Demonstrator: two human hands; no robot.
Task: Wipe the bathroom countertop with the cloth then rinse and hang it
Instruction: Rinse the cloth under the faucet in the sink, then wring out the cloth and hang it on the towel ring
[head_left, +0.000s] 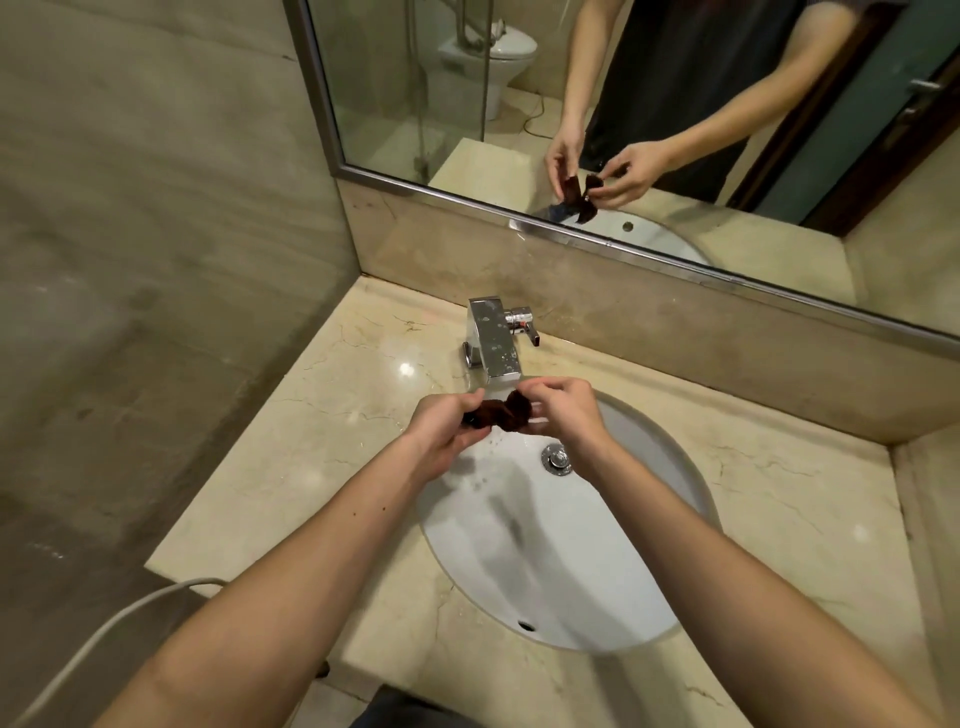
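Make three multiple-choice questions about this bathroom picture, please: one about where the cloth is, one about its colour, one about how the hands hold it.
1. Where is the cloth?
A. above the sink, under the faucet
B. flat on the countertop
C. hung on a rail

2. What colour is the cloth?
A. white
B. dark brown
C. yellow

3. How is the cloth held?
A. by the left hand alone
B. by the right hand alone
C. bunched between both hands

Answers: 1 A, it hangs over the basin just below the spout. 2 B, it looks dark brown against the white basin. 3 C, each hand grips one end.
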